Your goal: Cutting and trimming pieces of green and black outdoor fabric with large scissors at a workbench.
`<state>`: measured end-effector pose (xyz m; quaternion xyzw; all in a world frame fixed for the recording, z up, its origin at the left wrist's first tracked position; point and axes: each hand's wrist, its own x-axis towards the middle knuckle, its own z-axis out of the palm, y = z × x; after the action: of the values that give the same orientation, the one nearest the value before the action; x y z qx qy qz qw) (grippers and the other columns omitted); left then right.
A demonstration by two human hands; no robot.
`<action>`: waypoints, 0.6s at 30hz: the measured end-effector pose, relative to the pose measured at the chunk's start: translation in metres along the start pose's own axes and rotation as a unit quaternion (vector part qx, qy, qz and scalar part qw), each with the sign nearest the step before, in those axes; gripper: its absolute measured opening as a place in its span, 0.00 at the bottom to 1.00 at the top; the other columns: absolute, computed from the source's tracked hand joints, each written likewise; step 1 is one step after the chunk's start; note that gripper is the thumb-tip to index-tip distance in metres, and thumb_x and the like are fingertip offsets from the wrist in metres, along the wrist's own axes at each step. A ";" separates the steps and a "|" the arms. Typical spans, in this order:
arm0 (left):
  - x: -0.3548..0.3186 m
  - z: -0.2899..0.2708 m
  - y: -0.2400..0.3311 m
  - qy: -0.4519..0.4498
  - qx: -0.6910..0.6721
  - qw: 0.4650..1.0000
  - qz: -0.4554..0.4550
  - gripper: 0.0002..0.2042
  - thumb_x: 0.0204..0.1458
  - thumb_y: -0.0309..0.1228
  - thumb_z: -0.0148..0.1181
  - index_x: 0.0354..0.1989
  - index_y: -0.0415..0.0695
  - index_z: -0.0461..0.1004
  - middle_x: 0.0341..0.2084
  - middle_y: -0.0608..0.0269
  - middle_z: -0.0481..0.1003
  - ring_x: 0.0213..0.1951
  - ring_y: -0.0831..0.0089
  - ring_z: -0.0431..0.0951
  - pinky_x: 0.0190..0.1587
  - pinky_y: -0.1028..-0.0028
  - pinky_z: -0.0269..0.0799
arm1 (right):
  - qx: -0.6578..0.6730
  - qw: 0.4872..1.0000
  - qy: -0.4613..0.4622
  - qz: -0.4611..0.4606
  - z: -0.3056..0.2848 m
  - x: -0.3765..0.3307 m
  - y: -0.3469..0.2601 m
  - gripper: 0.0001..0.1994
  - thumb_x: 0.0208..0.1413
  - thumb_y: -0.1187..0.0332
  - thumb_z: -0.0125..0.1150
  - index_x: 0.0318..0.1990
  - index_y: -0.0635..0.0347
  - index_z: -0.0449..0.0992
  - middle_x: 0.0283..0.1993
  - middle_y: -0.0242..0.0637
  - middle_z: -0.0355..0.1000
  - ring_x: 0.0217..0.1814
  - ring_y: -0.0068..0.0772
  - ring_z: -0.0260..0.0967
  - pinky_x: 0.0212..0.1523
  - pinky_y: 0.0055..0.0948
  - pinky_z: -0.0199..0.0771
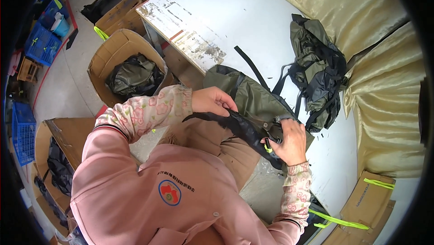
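Note:
An olive-green and black fabric bag (251, 93) lies over the near edge of the white table, spilling toward my lap. My left hand (212, 101) is closed on the black edge (237, 125) of this bag, thumb and fingers pinching the cloth. Across from it, my right hand (291, 144) is closed around small metal thread snips (266, 125), whose blades point toward the black cloth. A bit of yellow-green (268, 146) shows by the right thumb. The fingers partly hide the snips. A black strap (251, 65) stretches from the bag across the tabletop.
A second olive and black bag (316, 71) is heaped on the white table (253, 23) near the gold curtain (375, 82). Left of the table stand an open carton (101, 66) holding another bag, more cartons (74, 132) and blue crates (41, 44). Flattened cardboard (366, 200) leans at lower right.

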<state>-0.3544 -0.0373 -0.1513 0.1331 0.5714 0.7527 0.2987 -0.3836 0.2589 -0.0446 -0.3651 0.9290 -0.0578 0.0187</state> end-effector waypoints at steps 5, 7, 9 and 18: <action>-0.001 0.000 0.000 -0.007 0.001 1.000 0.008 0.14 0.50 0.23 0.60 0.46 0.38 0.75 0.34 0.69 0.73 0.34 0.87 0.70 0.38 0.83 0.67 | -0.005 0.999 -0.019 -0.031 -0.004 0.018 -0.007 0.25 0.30 0.58 0.74 0.35 0.61 0.71 0.31 0.38 0.67 0.38 0.41 0.65 0.39 0.35 0.57; -0.001 0.000 0.001 -0.002 -0.011 1.000 0.007 0.14 0.50 0.23 0.60 0.46 0.38 0.75 0.35 0.69 0.73 0.35 0.86 0.70 0.39 0.83 0.67 | 0.018 0.999 -0.022 -0.034 -0.005 0.019 -0.009 0.27 0.30 0.52 0.74 0.34 0.61 0.72 0.31 0.38 0.67 0.36 0.41 0.65 0.39 0.35 0.58; 0.002 0.001 0.000 -0.002 -0.019 1.000 0.010 0.14 0.49 0.23 0.60 0.46 0.37 0.74 0.35 0.68 0.73 0.35 0.85 0.71 0.39 0.83 0.68 | 0.018 0.999 -0.025 -0.030 -0.003 0.018 -0.007 0.27 0.30 0.50 0.74 0.34 0.61 0.72 0.31 0.38 0.68 0.36 0.41 0.65 0.39 0.35 0.58; 0.002 0.007 0.002 0.006 -0.031 1.000 -0.001 0.13 0.50 0.20 0.58 0.45 0.37 0.75 0.35 0.68 0.76 0.34 0.86 0.72 0.37 0.84 0.67 | 0.027 0.999 -0.031 -0.036 -0.002 0.017 -0.009 0.25 0.30 0.51 0.74 0.31 0.60 0.72 0.29 0.38 0.69 0.34 0.41 0.67 0.37 0.35 0.59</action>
<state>-0.3531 -0.0307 -0.1471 0.1183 0.5499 0.7704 0.3002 -0.3899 0.2409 -0.0409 -0.3992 0.9124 -0.0718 0.0552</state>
